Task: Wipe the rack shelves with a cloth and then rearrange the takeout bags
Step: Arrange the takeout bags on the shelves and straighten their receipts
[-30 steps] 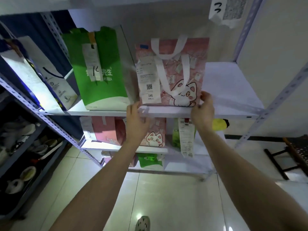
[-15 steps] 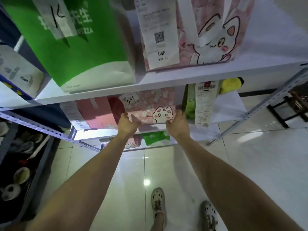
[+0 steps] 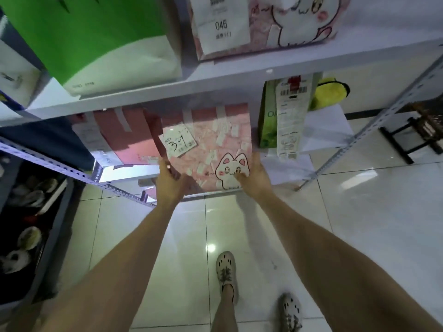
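Note:
A pink cat-print takeout bag with a slip marked 34 stands on the lower shelf of the white rack. My left hand grips its lower left corner and my right hand grips its lower right corner, fingers over the cat drawing. On the shelf above stand a green and white bag and a second pink cat bag with a receipt marked 046. A yellow cloth lies at the back right of the lower shelf.
A plain pink bag stands left of the held bag, a pale green bag with a long receipt to its right. A dark rack of dishes stands at the left. A black stool frame sits on the tiled floor at right.
My hands dropped from the upper shelf's cat bag to the lower shelf's cat bag and took hold of its bottom corners. The view tilted downward and came closer.

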